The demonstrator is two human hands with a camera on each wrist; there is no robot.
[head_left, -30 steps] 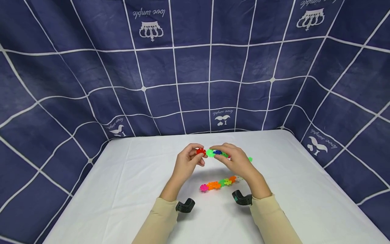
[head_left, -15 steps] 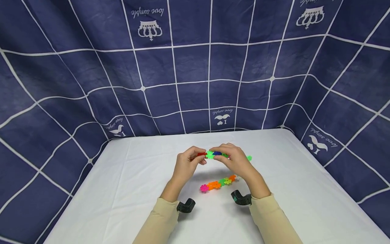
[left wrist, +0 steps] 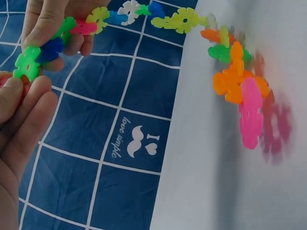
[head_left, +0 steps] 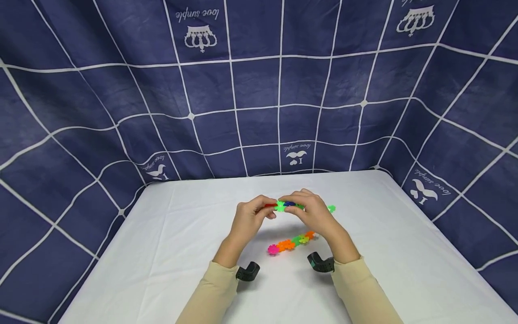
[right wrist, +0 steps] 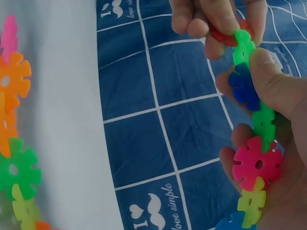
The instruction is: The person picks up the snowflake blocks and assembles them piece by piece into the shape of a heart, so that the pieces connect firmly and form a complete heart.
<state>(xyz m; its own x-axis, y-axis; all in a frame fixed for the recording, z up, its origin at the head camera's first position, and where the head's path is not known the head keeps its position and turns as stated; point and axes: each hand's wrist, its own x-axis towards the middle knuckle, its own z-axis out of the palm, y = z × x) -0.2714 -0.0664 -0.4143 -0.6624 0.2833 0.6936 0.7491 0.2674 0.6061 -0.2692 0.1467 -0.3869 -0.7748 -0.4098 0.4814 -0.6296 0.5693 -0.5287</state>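
My left hand [head_left: 247, 220] pinches a red snowflake-shaped interlocking disc [right wrist: 223, 37] between thumb and fingers. Its edge meets the bright green disc [right wrist: 243, 49] at the end of a colourful chain of such discs. My right hand [head_left: 314, 215] grips that chain near this end, thumb beside the blue disc [right wrist: 244, 87]. Further along the chain, a green, a pink [right wrist: 258, 164] and a yellow disc run along the right palm. In the left wrist view the chain continues through white [left wrist: 129, 12] and yellow discs [left wrist: 185, 20]. My right hand hides part of it in the head view.
On the white-covered table [head_left: 194, 234], nearer the body, lies a row of orange [head_left: 286, 245], green and yellow discs ending in a pink one [head_left: 273, 249]. A dark blue checked cloth [head_left: 259, 90] hangs behind and at both sides.
My left hand has shifted slightly right and turned the red disc from face-on to edge-on, bringing it against the green end disc. My right hand has stayed nearly in place.
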